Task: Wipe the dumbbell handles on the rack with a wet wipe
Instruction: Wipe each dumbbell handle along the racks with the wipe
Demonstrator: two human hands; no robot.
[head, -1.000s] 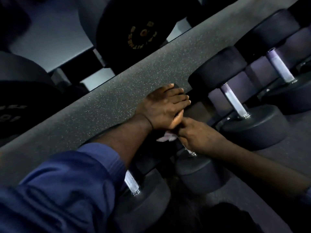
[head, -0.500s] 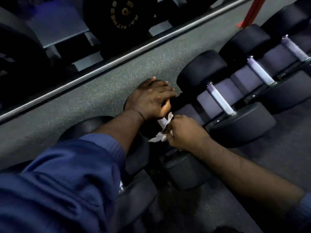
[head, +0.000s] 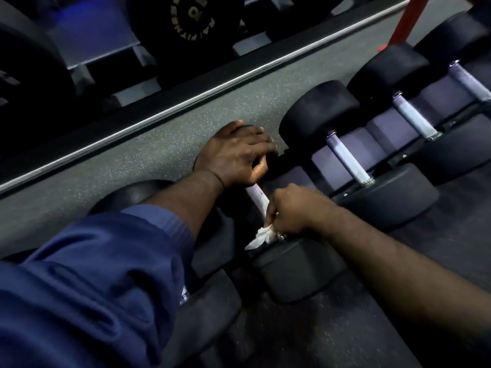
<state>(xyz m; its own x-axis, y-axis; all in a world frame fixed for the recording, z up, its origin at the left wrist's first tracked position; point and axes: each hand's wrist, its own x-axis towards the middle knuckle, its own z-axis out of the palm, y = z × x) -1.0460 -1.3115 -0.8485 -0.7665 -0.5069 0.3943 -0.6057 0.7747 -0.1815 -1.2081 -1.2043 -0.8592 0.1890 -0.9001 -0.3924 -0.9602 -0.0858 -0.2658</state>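
Observation:
A row of black dumbbells with silver handles lies on the rack. My right hand [head: 295,211] grips a crumpled white wet wipe [head: 261,237] around the near end of one silver handle [head: 256,195]. My left hand [head: 236,152] rests on that dumbbell's far head, which it mostly hides, with fingers spread over the top. The near head [head: 295,269] shows below my right hand. My blue left sleeve [head: 87,282] covers much of the dumbbell to the left.
To the right lie more dumbbells, the nearest with handle [head: 348,160], then another handle [head: 414,119]. A speckled grey floor strip [head: 159,139] runs behind the rack. Beyond it stand black weight plates [head: 191,25]. A red post [head: 406,19] rises at top right.
My right hand has slid the wipe down the handle toward the near head, baring more of the silver bar. My left hand stays on the far head. The view shifted slightly.

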